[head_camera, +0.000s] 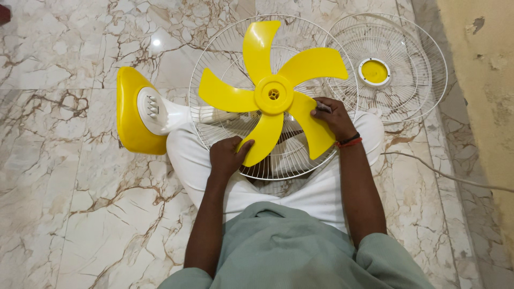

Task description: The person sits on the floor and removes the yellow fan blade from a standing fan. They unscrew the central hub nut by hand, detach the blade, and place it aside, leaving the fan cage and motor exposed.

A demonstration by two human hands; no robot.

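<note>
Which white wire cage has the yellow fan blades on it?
The nearer cage, on the person's lap. The other cage lies apart by the wall with just a yellow middle disc.

A loose white wire grille (399, 69) with a yellow centre cap (374, 71) lies on the marble floor (64, 203). A pale cord (444, 174) trails beside a yellowish, perhaps chipped, wall (482, 80).

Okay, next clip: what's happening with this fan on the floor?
A person sits on a marble floor with a table fan across their lap. The left hand grips one yellow blade, the right hand another. The blade wheel sits in the rear guard. The front guard lies beside it.
</note>
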